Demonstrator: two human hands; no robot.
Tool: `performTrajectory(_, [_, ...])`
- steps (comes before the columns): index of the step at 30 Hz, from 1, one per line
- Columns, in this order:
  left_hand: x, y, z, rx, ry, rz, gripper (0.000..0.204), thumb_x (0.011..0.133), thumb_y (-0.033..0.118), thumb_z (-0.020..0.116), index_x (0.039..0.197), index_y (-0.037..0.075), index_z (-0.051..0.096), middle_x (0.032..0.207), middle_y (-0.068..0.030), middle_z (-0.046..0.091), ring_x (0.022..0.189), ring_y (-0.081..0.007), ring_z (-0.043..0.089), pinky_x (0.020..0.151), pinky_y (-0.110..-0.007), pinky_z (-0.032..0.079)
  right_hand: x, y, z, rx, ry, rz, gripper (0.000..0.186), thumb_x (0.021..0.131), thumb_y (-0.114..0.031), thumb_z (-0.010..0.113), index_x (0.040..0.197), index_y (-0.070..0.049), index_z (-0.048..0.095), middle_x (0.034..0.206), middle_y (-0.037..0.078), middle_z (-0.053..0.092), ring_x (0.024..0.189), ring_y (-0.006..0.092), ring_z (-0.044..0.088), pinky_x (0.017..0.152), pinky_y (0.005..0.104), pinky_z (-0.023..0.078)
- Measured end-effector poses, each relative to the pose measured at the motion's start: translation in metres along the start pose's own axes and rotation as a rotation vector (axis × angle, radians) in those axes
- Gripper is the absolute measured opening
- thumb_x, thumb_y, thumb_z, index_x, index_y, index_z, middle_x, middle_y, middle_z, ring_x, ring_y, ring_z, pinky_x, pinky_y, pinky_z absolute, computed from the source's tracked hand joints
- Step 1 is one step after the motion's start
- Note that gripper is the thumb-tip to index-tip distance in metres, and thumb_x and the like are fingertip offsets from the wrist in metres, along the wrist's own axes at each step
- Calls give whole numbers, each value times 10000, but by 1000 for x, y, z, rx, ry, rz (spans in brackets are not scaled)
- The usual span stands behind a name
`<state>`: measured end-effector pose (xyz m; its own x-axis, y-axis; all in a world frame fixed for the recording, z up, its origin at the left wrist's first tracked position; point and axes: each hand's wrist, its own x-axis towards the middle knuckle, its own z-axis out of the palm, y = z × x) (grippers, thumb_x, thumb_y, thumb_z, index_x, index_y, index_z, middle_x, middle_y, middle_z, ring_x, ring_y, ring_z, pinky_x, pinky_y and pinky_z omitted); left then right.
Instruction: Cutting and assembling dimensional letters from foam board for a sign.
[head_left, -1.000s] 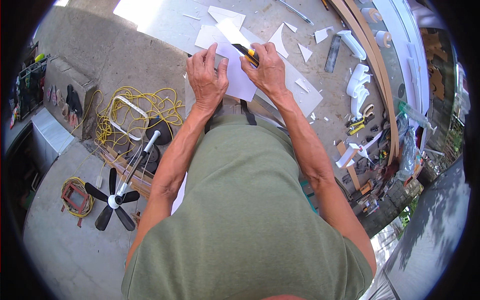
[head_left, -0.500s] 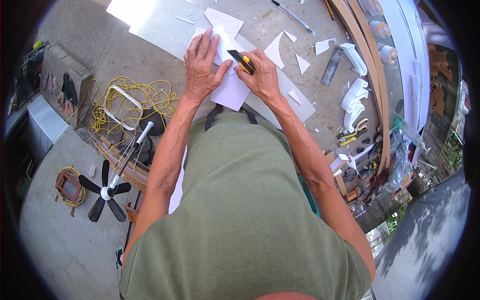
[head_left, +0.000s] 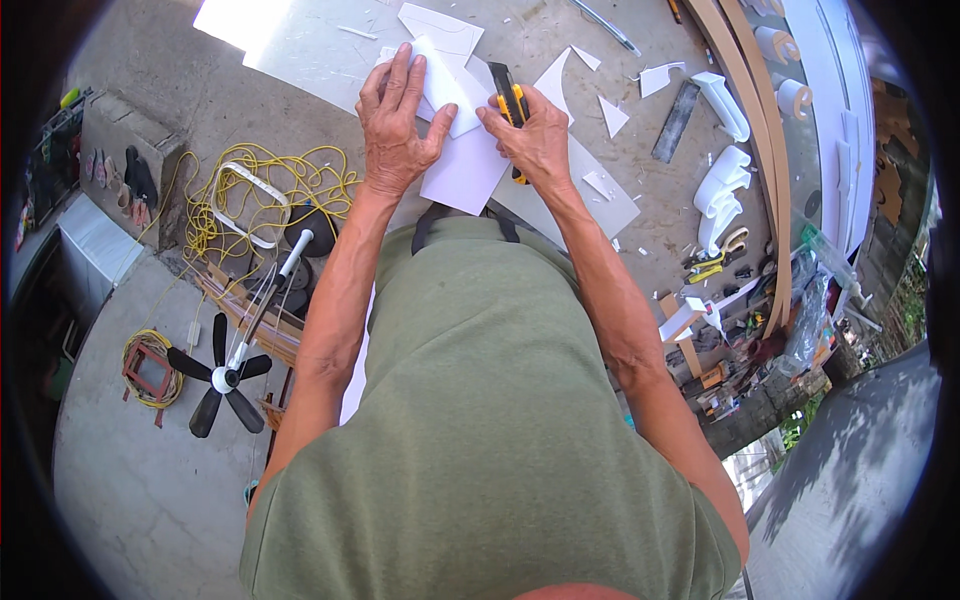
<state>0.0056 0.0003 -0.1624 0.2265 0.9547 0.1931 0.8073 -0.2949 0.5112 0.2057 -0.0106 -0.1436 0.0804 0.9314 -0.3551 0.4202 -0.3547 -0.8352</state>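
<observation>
My left hand (head_left: 400, 125) lies on a small white cut sheet piece (head_left: 463, 122), its fingers stretched out and its thumb spread along the piece's edge. Beneath that piece is a larger white sheet (head_left: 462, 178), reaching toward my lap. In my closed right hand (head_left: 540, 145) is a yellow and black utility knife (head_left: 511, 102), its front end pointing away from me. The knife is held just right of the small piece, apart from it. Beyond my left fingers sits another white offcut (head_left: 442, 34) with a line drawn on it.
White scraps (head_left: 612, 116), a dark flat bar (head_left: 676, 122) and curved white pieces (head_left: 722, 190) are scattered on the right. Long brown strips (head_left: 745, 120) bend past them. A tangled yellow cord (head_left: 235, 190) and a small black-bladed fan (head_left: 222, 378) are on my left.
My right hand has drawn back to the right with the knife, which has turned from slanting over the white piece to nearly upright beside it. My left hand stays on the piece.
</observation>
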Motion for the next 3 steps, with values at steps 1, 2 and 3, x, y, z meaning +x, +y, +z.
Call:
performTrajectory(1, [-1,-1,1,-2,8,-2,718,821,339,806,1421,7,594,1586,-122,475,1387,-316,414,1119,-445,349,-1,-2,-2,63,-28,72,303,877,-270,830,983,-17,701,672,26,647,524,94,635,471,253,518])
performTrajectory(2, [-1,-1,3,-8,16,2,734,814,346,817,1428,14,591,1589,-116,473,1392,-313,412,1121,-438,350,0,-9,-5,125,-53,145,297,879,-269,827,988,-22,703,674,27,647,537,101,645,484,256,527])
performTrajectory(3, [0,-2,5,-13,24,6,749,807,353,827,1434,21,589,1592,-110,471,1397,-311,409,1123,-431,352,1,-9,-6,111,-61,152,308,880,-287,829,994,-27,708,654,25,642,518,103,644,477,241,530])
